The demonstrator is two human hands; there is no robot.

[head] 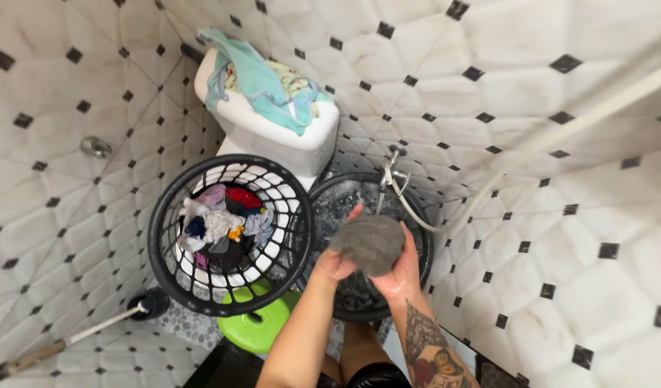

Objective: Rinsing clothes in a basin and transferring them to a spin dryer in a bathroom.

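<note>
My left hand [335, 262] and my right hand [402, 276] both grip a bunched, wet grey cloth [368, 243], squeezed into a ball between them. They hold it above a round black basin [419, 237] with soapy water in it. A wall tap [389, 172] with a white hose sticks out just over the basin's far side. My right forearm carries a tattoo.
A black laundry basket [165, 251] with several mixed clothes stands left of the basin. A green lid-like disc [262, 327] lies below it. A white toilet [273, 133] draped with teal garments is behind. A long-handled brush [72, 338] lies at the lower left.
</note>
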